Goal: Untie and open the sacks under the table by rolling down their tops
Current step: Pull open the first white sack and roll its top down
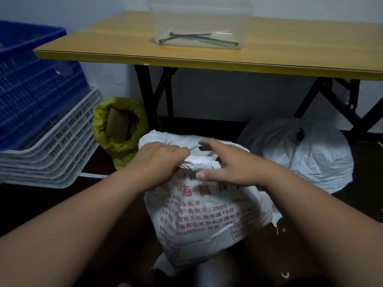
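A: Head camera — where's the sack?

B: The printed sack (207, 206) stands on the floor before the table (207, 59), its bunched neck right under the fingers. The left hand (159, 160) pinches the gathered cloth; the right hand (226, 162) is spread, fingertips near a dark tie.

A: Step?

B: Untying, I'd judge. Next: free the tie, then roll the top down like the yellow sack (120, 125). The white sack (306, 154) looks tied.

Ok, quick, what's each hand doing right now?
Left hand: gripping the bunched top of the printed white sack.
Right hand: open, fingers spread, resting on the same sack.
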